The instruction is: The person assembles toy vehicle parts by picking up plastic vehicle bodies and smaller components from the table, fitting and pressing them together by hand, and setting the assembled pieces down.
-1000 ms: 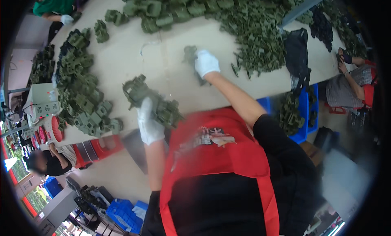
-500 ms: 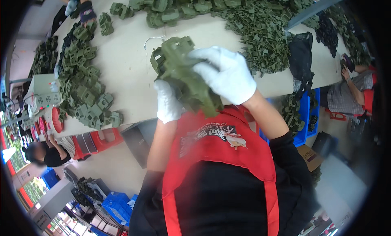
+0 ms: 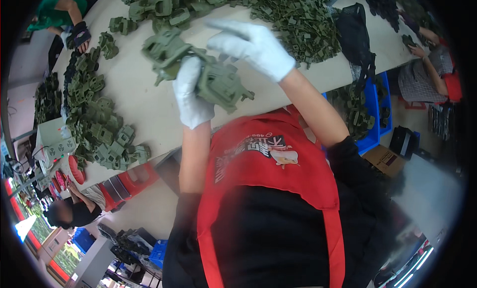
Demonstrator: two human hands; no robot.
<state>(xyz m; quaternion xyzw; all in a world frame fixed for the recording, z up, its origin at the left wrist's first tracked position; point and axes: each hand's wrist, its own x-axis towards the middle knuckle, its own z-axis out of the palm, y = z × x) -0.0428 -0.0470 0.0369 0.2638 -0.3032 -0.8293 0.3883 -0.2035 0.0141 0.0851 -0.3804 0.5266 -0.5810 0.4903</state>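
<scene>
The left hand's (image 3: 193, 97) fingers hold a green plastic part (image 3: 222, 83) slanting lengthwise toward lower right. Just beside it, upper right, the right hand's (image 3: 261, 48) fingers are parted.

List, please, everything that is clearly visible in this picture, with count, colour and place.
Held moulded parts: count unclear, green, in the left hand
Larger moulded parts: many, green, table's far and left sides
Small parts: many, green, far side, right of centre
Mesh bag: one, black, table's right
Table: one, pale, beneath the parts
Crates: several, blue, right and lower left
Cardboard box: one, brown, right
Stool: at least one, red, left
Co-workers: three, mixed colours, upper left, left, right
Apron: one, red, on the person
Left hand: one, white-gloved, around held parts
Right hand: one, white-gloved, above table, beside held parts
</scene>
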